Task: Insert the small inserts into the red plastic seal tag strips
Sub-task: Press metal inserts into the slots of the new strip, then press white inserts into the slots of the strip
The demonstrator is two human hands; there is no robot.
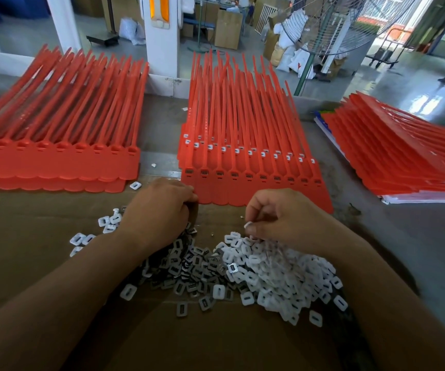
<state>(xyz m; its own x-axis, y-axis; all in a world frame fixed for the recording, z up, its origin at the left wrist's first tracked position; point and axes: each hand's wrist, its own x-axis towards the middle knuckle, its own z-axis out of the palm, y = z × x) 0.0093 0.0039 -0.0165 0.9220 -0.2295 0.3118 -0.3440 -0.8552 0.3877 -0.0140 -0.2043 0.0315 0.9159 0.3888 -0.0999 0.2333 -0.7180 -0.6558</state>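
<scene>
A stack of red seal tag strips [245, 145] lies in the middle of the table, many of its sockets showing white inserts. In front of it a heap of small white inserts [274, 266] spreads over brown cardboard [28, 236]. My right hand [285, 218] hovers over the heap and pinches one white insert [248, 225] between thumb and fingertips. My left hand [162, 207] is curled, knuckles up, at the near left corner of the middle stack; what its fingers hold is hidden.
Another stack of red strips [55, 137] lies at the left and a third [403, 151] at the right on white sheets. A loose insert [135, 185] lies between the left and middle stacks. Behind the table are a pillar, boxes and a large fan.
</scene>
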